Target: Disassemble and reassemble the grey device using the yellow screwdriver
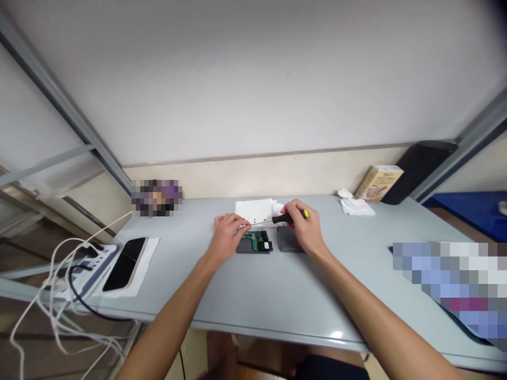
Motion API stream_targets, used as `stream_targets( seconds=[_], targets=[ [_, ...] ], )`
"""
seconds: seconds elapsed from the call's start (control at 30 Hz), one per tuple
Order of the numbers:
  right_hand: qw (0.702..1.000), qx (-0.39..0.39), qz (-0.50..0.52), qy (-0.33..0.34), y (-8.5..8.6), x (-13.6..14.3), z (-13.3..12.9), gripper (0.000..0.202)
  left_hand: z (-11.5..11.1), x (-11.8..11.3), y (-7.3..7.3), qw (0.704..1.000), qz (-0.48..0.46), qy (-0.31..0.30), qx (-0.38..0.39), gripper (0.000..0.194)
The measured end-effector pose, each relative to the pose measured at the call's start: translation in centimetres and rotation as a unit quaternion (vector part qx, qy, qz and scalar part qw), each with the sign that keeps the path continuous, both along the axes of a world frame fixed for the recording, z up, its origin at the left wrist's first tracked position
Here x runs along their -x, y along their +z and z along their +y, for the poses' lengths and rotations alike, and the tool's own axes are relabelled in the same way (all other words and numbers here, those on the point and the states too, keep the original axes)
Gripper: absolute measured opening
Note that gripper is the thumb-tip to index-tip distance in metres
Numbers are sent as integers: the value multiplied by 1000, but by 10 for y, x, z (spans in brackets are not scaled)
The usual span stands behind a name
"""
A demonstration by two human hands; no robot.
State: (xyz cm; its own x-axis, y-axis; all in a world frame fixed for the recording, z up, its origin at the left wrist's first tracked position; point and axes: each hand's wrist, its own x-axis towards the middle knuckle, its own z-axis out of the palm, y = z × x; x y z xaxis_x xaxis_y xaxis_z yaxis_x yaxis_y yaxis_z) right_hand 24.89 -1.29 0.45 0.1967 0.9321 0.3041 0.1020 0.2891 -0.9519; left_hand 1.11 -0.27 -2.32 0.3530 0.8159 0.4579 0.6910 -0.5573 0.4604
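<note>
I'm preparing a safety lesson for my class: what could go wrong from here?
The screwdriver in the right hand points toward the fingers of the left hand; a slip might jab them.
The green circuit board lies uncovered close by and could get scratched.
Small dark pieces lie on the white paper near both hands and might be knocked away.

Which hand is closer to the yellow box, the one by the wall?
The right hand. It is left of the yellow box, holding a screwdriver. The left hand is farther left, by the green board.
</note>
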Motion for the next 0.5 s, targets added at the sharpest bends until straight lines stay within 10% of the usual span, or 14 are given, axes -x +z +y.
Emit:
stream_targets(
  seconds=[0.5],
  targets=[
    [1000, -18, -11, -16, 2, 1, -5, 38, 0, -1, -1, 1000, 2, 12, 1, 18]
  ],
)
